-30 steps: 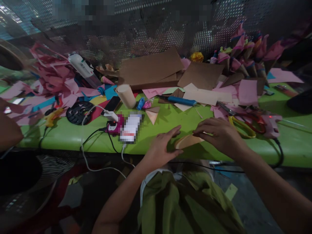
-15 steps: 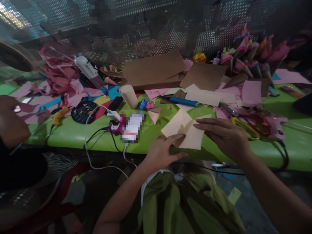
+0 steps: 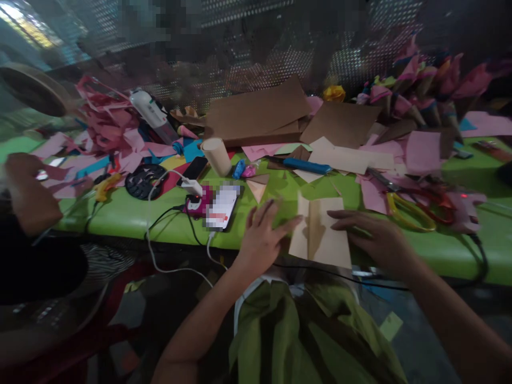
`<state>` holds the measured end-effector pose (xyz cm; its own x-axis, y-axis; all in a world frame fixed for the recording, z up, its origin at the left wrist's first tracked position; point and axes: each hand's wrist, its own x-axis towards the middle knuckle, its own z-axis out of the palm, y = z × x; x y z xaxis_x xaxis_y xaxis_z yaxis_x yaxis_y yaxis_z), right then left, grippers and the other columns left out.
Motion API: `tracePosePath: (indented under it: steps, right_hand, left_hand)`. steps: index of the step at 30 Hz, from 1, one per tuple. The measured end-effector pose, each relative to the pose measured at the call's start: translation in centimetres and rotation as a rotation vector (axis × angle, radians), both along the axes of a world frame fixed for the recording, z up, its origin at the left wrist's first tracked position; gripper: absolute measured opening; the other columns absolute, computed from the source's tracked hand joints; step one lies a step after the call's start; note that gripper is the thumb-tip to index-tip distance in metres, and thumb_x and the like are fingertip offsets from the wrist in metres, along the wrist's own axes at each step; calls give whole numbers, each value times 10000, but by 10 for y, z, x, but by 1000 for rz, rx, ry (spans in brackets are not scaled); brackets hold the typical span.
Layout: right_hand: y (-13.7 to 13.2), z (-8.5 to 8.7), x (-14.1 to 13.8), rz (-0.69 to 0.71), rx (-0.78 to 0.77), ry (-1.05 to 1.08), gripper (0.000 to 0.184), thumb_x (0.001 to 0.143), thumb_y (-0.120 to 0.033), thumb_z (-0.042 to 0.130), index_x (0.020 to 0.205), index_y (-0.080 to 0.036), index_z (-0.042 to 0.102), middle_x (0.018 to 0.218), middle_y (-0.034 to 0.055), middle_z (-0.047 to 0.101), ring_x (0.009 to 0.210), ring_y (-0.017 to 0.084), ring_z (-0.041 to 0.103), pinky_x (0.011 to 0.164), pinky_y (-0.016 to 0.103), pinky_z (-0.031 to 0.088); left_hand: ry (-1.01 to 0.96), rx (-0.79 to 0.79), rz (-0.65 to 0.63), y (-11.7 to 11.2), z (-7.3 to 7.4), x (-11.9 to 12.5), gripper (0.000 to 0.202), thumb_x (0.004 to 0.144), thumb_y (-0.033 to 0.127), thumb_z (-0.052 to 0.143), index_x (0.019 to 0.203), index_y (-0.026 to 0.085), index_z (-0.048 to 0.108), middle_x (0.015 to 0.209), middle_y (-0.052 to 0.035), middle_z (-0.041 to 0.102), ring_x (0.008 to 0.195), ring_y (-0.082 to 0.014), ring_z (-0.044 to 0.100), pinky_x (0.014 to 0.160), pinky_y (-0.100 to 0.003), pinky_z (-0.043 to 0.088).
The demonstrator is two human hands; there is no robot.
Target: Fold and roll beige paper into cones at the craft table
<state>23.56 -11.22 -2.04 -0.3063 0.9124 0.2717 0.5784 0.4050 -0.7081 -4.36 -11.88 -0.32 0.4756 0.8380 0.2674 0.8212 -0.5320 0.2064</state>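
Creased cream paper (image 3: 330, 239) is flanked by a spread left hand (image 3: 261, 237) and the right hand (image 3: 378, 239) (its grip cannot be told).

Touching creased paper (image 3: 334, 240) from either side with left hand (image 3: 261, 234) and right hand (image 3: 376, 237) on the green worktop (image 3: 444, 253), between a lit phone (image 3: 222, 208) and scissors (image 3: 420, 228).

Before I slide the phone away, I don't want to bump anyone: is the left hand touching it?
Apart. The head view shows a strip of green tabletop between the left hand and the phone.
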Motion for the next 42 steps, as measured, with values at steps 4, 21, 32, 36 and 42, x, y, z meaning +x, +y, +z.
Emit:
tracePosePath:
  steps: [4,21,32,36,42]
  right_hand:
    - [0,-5,7,7,-33,-37,212,902,-234,525,877,-281,730,1202,94,773,1061,276,752,880,408,613]
    - [-15,-12,15,70,104,-202,251,891,-241,556,1009,-282,773,1109,68,795,1059,297,733,904,521,582]
    - [8,4,-11,-202,70,-247,482,1002,-503,461,587,-260,428,541,12,529,524,194,548,494,309,365]
    - [14,-2,-18,-233,111,-329,437,1016,-481,398,634,-270,369,539,6,494,505,193,507,509,313,315]
    - [19,-15,-25,-277,156,-469,353,1014,-439,380,713,-263,440,594,28,555,563,223,551,549,326,325]
  left_hand:
    - [55,-3,-199,0,0,2,477,892,3,480,1222,278,689,1638,-20,409,1577,-239,238,1268,-547,234]
    - [-230,-323,-122,2,-1,5,194,880,128,654,1010,243,740,1176,-41,778,1116,-224,691,1086,-472,416]
    - [-250,-130,298,11,-15,20,138,935,269,653,820,206,610,755,-25,697,808,-225,665,771,-356,445]
    - [-200,-108,362,13,-15,21,147,883,268,725,852,220,589,771,-20,704,849,-241,658,752,-355,423]
    - [-255,-153,401,10,-16,22,277,868,233,738,1116,213,615,819,-23,722,903,-259,681,815,-397,465]
